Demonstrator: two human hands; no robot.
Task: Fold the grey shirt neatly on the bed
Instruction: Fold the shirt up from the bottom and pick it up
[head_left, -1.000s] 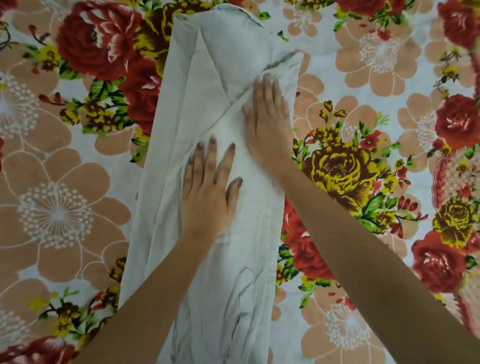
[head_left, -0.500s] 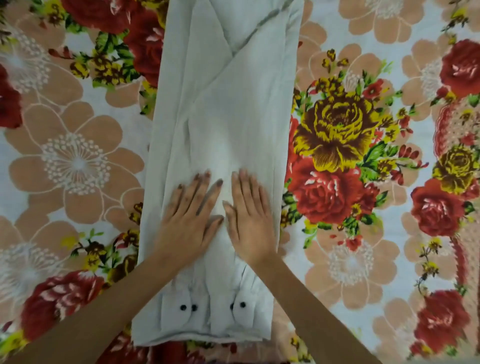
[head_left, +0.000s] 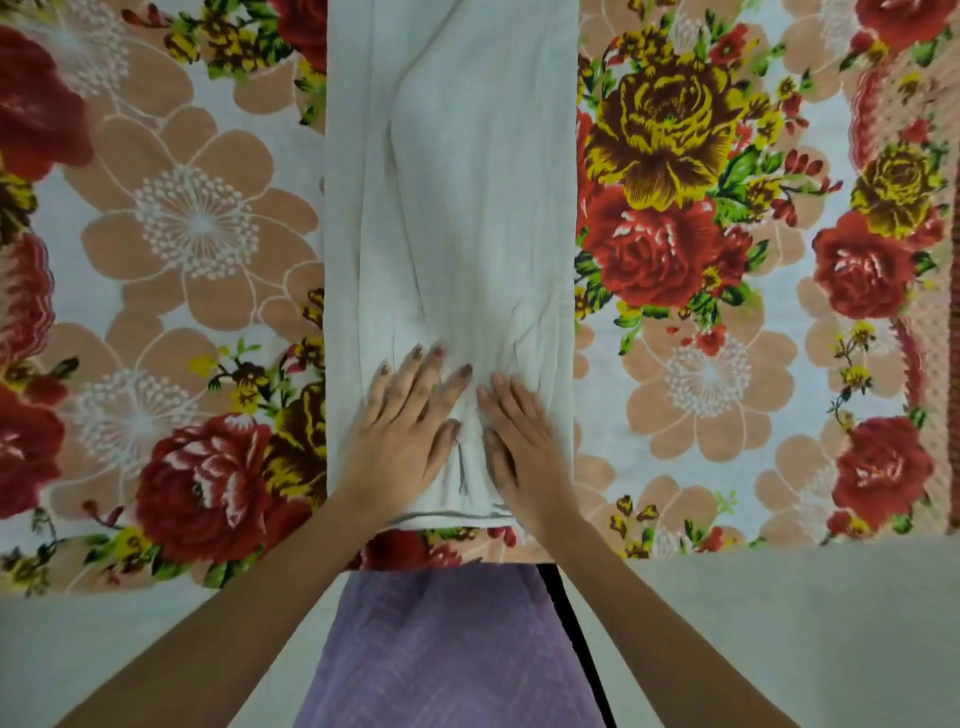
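Note:
The grey shirt (head_left: 457, 197) lies as a long narrow strip down the middle of the bed (head_left: 192, 223), its sides folded inward, its near end close to the bed's front edge. My left hand (head_left: 405, 436) rests flat on the shirt's near end, fingers spread. My right hand (head_left: 519, 441) lies flat beside it, a small ridge of cloth between the two. Both palms press on the fabric and neither grips it. The shirt's far end runs out of the top of the frame. The cuffs and their buttons are hidden under my hands.
The bed carries a floral sheet with red, yellow and peach flowers (head_left: 660, 119). Its front edge (head_left: 727, 551) runs across the lower part of the view, with pale floor (head_left: 805, 634) beyond. My purple garment (head_left: 447, 654) fills the bottom centre.
Both hands have slid down the shirt toward me, from its upper middle to its near end, and now lie side by side. The view has tilted down, showing the bed edge and floor.

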